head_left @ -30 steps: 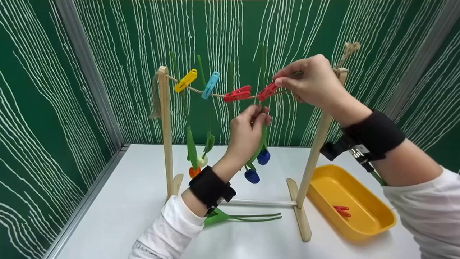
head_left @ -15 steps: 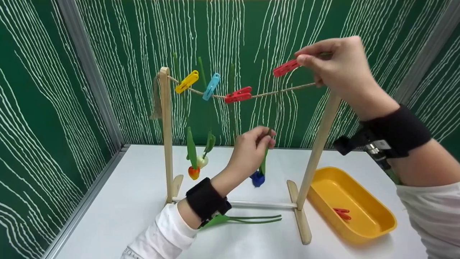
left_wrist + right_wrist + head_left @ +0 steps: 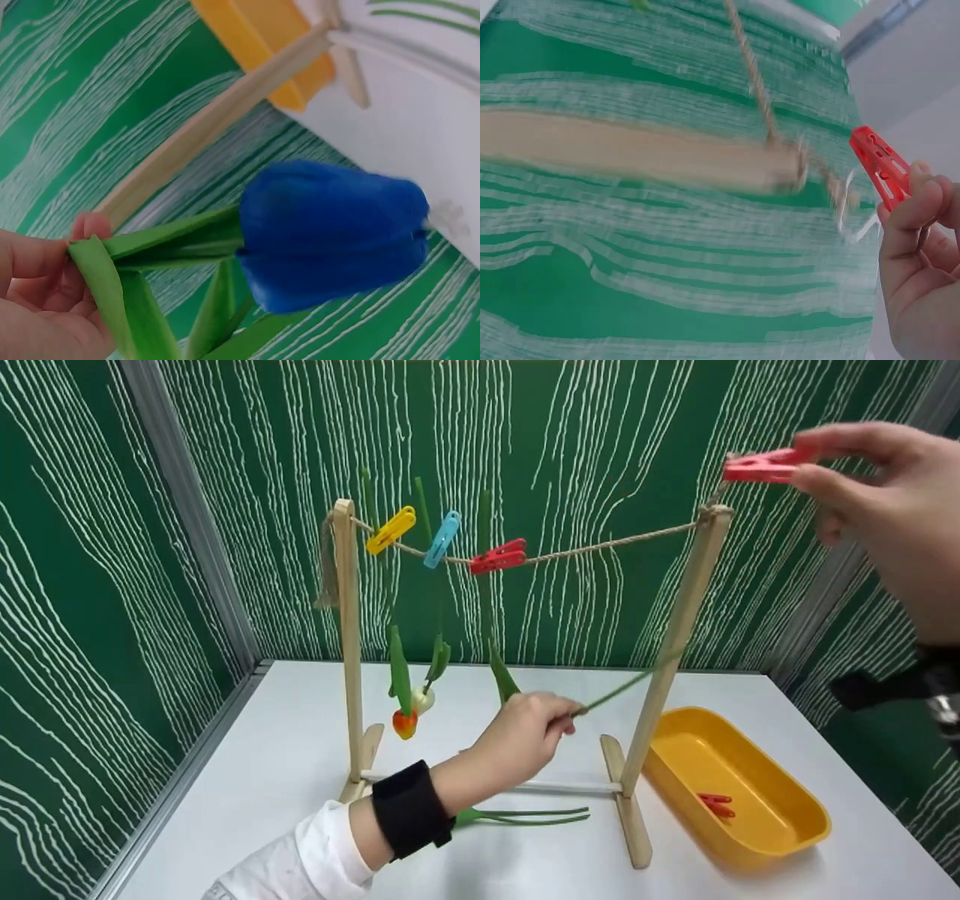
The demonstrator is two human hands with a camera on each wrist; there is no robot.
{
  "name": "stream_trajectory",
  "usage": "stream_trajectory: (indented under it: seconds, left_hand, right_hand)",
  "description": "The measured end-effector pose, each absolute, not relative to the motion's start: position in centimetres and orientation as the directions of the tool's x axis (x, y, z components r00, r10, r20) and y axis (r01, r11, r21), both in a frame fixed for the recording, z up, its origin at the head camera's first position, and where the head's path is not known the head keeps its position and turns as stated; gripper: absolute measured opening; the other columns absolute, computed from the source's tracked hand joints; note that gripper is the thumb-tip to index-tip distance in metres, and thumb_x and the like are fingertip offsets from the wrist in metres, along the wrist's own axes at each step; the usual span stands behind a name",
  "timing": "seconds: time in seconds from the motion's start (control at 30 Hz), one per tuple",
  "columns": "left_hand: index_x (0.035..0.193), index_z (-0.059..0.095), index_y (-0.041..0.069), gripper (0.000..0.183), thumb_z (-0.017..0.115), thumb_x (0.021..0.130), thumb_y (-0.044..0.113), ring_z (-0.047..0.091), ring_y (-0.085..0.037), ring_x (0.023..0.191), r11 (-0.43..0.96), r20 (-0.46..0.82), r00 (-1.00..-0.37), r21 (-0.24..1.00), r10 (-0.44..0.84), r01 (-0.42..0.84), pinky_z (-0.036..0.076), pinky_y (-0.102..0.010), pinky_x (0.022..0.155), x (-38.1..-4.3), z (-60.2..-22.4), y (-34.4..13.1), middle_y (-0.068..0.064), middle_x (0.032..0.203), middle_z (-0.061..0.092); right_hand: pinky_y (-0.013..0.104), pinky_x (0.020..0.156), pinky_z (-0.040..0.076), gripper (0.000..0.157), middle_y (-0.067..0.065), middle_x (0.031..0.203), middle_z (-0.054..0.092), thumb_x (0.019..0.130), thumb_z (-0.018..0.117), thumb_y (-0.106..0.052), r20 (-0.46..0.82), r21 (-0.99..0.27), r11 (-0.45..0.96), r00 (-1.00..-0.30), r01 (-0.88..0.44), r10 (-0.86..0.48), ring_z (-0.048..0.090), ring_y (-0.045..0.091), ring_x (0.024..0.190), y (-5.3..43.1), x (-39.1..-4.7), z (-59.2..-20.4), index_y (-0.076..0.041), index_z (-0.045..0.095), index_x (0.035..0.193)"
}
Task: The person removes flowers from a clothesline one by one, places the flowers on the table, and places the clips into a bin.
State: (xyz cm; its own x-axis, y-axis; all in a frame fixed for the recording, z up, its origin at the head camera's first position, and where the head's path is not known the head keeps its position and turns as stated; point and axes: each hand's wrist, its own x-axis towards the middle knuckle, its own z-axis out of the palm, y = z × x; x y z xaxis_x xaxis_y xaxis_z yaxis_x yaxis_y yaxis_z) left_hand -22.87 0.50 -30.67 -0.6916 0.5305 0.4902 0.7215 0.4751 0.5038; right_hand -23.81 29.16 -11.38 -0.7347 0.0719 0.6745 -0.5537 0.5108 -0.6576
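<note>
My left hand [image 3: 521, 739] pinches the green stem [image 3: 622, 688] of an artificial tulip below the rope. Its blue tulip head [image 3: 334, 236] fills the middle of the left wrist view but is hidden in the head view. Up beyond the right post, my right hand [image 3: 892, 502] pinches a red clothespin [image 3: 766, 467], which is off the rope. Along the rope [image 3: 615, 543] sit a yellow clothespin [image 3: 391, 530], a blue clothespin [image 3: 442, 539] and another red clothespin [image 3: 498, 556], each with a stem at it. An orange tulip [image 3: 405, 724] and a white tulip [image 3: 424, 701] hang head down.
Wooden posts [image 3: 347, 645] carry the rope, joined low down by a pale bar [image 3: 574, 787]. At the right stands a yellow tray [image 3: 780, 851] with red clothespins [image 3: 716, 804] inside. Loose green stems [image 3: 536, 814] lie on the white table [image 3: 225, 802].
The right hand has taken the red clothespin off the rope and moved up and right with it. My left hand has lowered the freed tulip, whose stem has tipped over to the right.
</note>
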Motion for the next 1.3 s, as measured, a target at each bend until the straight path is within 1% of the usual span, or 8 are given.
stream_trajectory:
  seconds: [0.2,0.4,0.5,0.53,0.67,0.97,1.17,1.3]
  left_hand:
    - [0.109,0.071,0.008,0.024,0.056,0.091,0.001,0.060,-0.003,0.078,0.548,0.351,-0.702,0.447,0.620,0.707,0.048,-0.013,0.071,-22.0,-33.5,-0.7,0.002,0.081,0.067]
    - [0.111,0.071,0.010,0.027,0.058,0.090,0.000,0.060,-0.002,0.079,0.617,0.184,-0.736,0.435,0.652,0.656,0.047,-0.013,0.068,-21.8,-36.5,-1.6,0.002,0.081,0.066]
    - [0.111,0.071,0.010,0.027,0.058,0.090,-0.001,0.061,-0.005,0.083,0.638,0.146,-0.747,0.432,0.648,0.638,0.049,-0.015,0.071,-22.1,-38.1,-2.1,0.002,0.083,0.067]
    - [0.111,0.071,0.010,0.027,0.058,0.089,-0.001,0.062,-0.005,0.084,0.639,0.141,-0.748,0.432,0.649,0.636,0.049,-0.015,0.072,-22.3,-38.7,-2.2,0.001,0.084,0.067]
    - [0.108,0.073,0.012,0.030,0.057,0.088,-0.004,0.063,-0.006,0.085,0.639,0.155,-0.738,0.404,0.657,0.654,0.049,-0.015,0.075,-22.6,-41.1,-3.0,0.001,0.087,0.070]
    - [0.090,0.077,0.017,0.034,0.061,0.076,-0.009,0.054,-0.008,0.063,0.706,0.286,-0.706,0.123,0.648,0.697,0.042,-0.020,0.057,-24.3,-44.7,-4.0,0.003,0.063,0.060]
    - [0.083,0.076,0.019,0.032,0.062,0.073,-0.008,0.053,-0.011,0.062,0.728,0.284,-0.694,-0.025,0.662,0.685,0.043,-0.025,0.055,-25.2,-46.6,-3.9,0.002,0.065,0.060]
    - [0.085,0.077,0.020,0.030,0.062,0.076,-0.005,0.057,-0.011,0.066,0.717,0.283,-0.675,-0.071,0.681,0.693,0.046,-0.025,0.059,-25.4,-47.6,-3.6,0.002,0.070,0.065]
  right_hand:
    - [0.009,0.047,0.040,0.034,-0.006,0.104,0.061,0.085,0.069,-0.010,0.706,-0.625,0.562,-0.699,-0.542,0.111,0.047,0.007,0.047,34.4,-24.3,-15.8,-0.007,0.065,0.119]
    - [0.016,0.045,0.040,0.042,-0.012,0.093,0.055,0.084,0.070,-0.030,0.530,-0.646,0.712,-0.833,-0.276,0.158,0.048,0.016,0.048,38.0,-24.1,-22.9,-0.013,0.061,0.122]
    - [0.020,0.045,0.044,0.049,-0.007,0.084,0.058,0.083,0.069,-0.040,0.435,-0.637,0.753,-0.884,-0.165,0.174,0.049,0.020,0.050,39.4,-24.2,-26.4,-0.012,0.060,0.122]
    - [0.020,0.047,0.046,0.050,-0.005,0.087,0.057,0.083,0.069,-0.041,0.412,-0.628,0.765,-0.896,-0.145,0.169,0.050,0.020,0.051,39.8,-24.3,-27.6,-0.010,0.059,0.121]
    - [0.024,0.047,0.046,0.056,0.006,0.070,0.059,0.083,0.067,-0.047,0.313,-0.576,0.814,-0.940,-0.071,0.139,0.049,0.020,0.053,41.4,-24.4,-31.9,-0.009,0.058,0.122]
    - [0.021,0.052,0.046,0.057,0.012,0.092,0.066,0.081,0.069,-0.049,0.145,-0.557,0.829,-0.989,-0.053,0.034,0.050,0.018,0.063,42.8,-25.4,-41.3,-0.004,0.065,0.117]
    - [0.018,0.056,0.045,0.060,0.011,0.095,0.065,0.078,0.072,-0.046,0.012,-0.580,0.814,-0.999,0.018,0.030,0.049,0.018,0.071,43.0,-25.9,-44.6,0.000,0.065,0.116]
    - [0.016,0.059,0.046,0.061,0.013,0.100,0.065,0.076,0.074,-0.046,-0.053,-0.587,0.808,-0.998,0.054,0.028,0.049,0.020,0.074,43.2,-25.9,-45.4,0.000,0.065,0.116]
